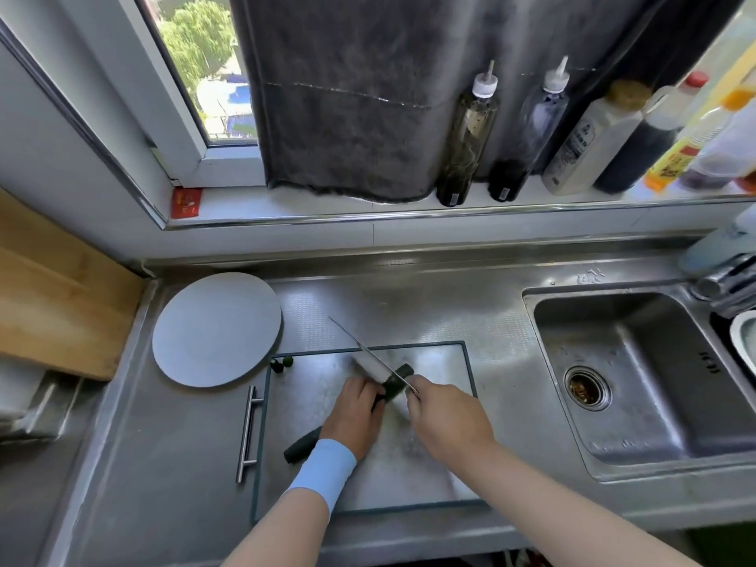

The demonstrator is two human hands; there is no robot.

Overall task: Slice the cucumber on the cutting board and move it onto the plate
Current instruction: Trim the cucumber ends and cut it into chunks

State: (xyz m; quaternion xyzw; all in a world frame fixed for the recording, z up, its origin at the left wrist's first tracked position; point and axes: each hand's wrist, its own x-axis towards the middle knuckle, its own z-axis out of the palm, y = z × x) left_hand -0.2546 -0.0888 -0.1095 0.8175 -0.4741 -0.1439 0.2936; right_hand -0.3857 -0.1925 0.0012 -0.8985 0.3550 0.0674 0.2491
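Observation:
A dark green cucumber lies slantwise on the steel cutting board. My left hand curls over its middle and holds it down. The cucumber's far end sticks out past my fingers. My right hand grips the handle of a knife, whose blade crosses the cucumber near that far end and points up-left. Two small cut cucumber ends sit at the board's top left corner. A round grey plate lies left of the board.
A sink with a drain lies to the right. Several sauce bottles stand on the windowsill behind. A wooden board leans at the left. A steel bar handle lies beside the cutting board's left edge.

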